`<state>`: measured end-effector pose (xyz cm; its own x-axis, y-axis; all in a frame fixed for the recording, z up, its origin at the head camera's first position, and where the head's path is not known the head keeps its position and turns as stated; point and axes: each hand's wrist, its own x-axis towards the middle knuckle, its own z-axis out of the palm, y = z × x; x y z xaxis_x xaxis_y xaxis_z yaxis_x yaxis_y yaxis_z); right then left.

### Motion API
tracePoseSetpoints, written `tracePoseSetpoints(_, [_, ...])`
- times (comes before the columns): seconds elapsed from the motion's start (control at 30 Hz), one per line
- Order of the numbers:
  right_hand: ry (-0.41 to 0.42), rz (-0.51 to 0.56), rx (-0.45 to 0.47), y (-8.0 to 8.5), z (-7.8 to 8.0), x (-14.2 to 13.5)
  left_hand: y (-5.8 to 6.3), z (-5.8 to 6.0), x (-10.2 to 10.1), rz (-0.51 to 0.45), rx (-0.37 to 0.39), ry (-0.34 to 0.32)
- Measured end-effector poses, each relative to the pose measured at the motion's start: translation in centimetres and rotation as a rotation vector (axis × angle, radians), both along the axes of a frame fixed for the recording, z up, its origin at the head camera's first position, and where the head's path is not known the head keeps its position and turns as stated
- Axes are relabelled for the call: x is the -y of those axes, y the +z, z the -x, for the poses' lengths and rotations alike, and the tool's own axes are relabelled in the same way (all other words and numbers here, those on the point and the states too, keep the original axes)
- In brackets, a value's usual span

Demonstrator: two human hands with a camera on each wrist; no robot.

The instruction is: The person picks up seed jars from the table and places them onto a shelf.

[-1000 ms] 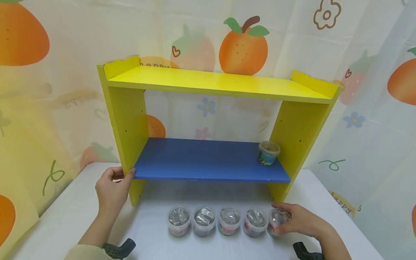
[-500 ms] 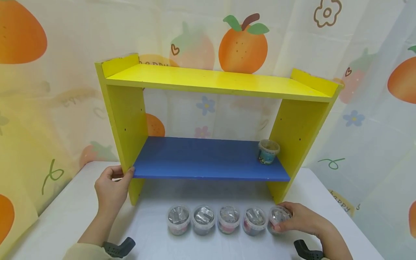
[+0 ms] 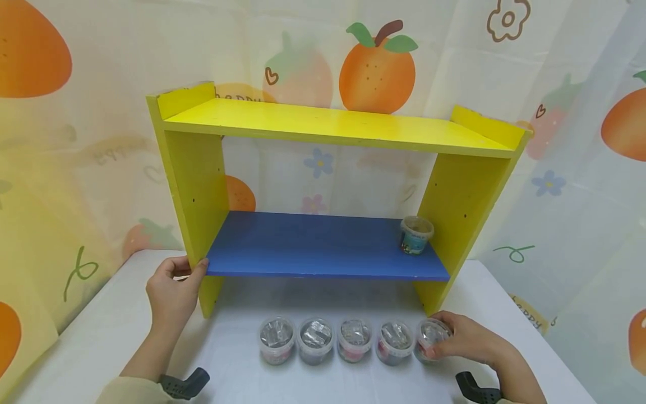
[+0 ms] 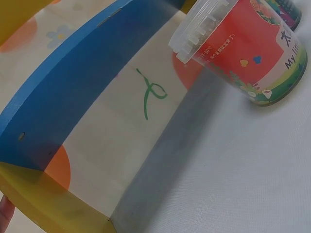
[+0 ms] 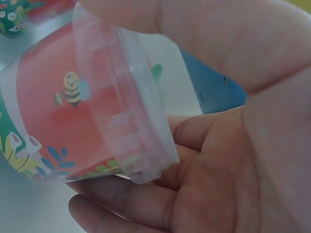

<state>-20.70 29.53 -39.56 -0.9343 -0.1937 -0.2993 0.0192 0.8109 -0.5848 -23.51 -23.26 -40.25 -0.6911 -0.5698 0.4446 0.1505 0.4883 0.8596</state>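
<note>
A yellow shelf unit (image 3: 323,120) with a blue lower board (image 3: 303,244) stands on the table. My left hand (image 3: 174,294) grips its left side panel at the blue board's front corner, thumb on the front edge. At the right end of a row of lidded plastic tubs, my right hand (image 3: 474,339) holds the last tub (image 3: 429,343) between thumb and fingers. The right wrist view shows that tub (image 5: 63,116) with a red label and a bee on it. In the left wrist view, a red-labelled tub (image 4: 248,48) stands in front of the shelf.
Several other tubs, such as the leftmost tub (image 3: 276,342), line the white table (image 3: 323,387) below the shelf. A small blue-labelled tub (image 3: 415,238) stands at the blue board's right end. Behind hangs a fruit-patterned curtain (image 3: 282,50).
The right hand's fingers have drawn slightly back to the right round the far side of the last tub. The left hand keeps its grip, and the tubs stay in place.
</note>
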Motion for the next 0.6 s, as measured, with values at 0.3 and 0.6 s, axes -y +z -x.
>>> tracePoseSetpoints(0.3, [0.003, 0.044, 0.008, -0.09, -0.04, -0.09, 0.07, -0.06, -0.05, 0.008, 0.007, 0.001])
tracePoseSetpoints(0.6, [0.018, 0.043, -0.001, -0.1, 0.01, -0.04, -0.17, 0.12, 0.08, 0.01, -0.011, 0.002])
